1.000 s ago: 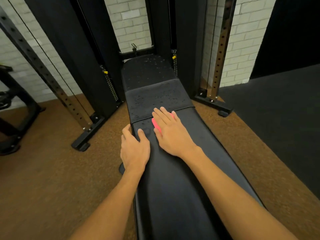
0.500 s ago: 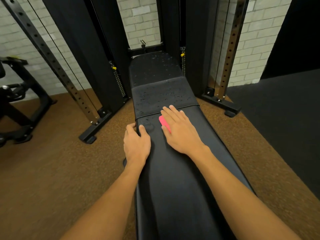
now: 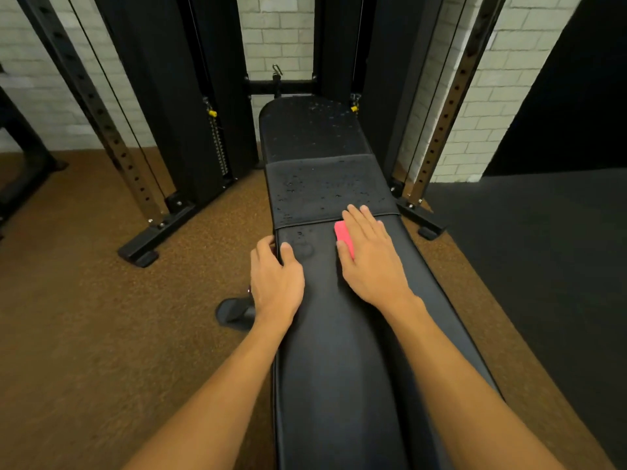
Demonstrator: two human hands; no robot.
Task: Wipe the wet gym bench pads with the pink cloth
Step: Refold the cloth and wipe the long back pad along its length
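- Brown floor (image 3: 101,334) fills the left of the frame; a dark mat (image 3: 543,266) covers the right.
- Black cable machine (image 3: 163,96) stands across the top, in front of a white brick wall (image 3: 274,28).
- Near pad (image 3: 356,368) of the bench runs from bottom centre up to mid-frame; its surface looks mostly dry.
- Middle pad (image 3: 325,188) and far pad (image 3: 310,130), upper centre, both carry water drops (image 3: 288,191).
- Left hand (image 3: 276,283), centre: thumb on top, fingers curled over the near pad's left edge, gripping it.
- Right hand (image 3: 371,259), just right of centre: flat, fingers straight, pressing down on the cloth; fingertips reach the seam with the middle pad.
- Pink cloth (image 3: 343,237) lies on the near pad's top end, mostly hidden under the right hand.
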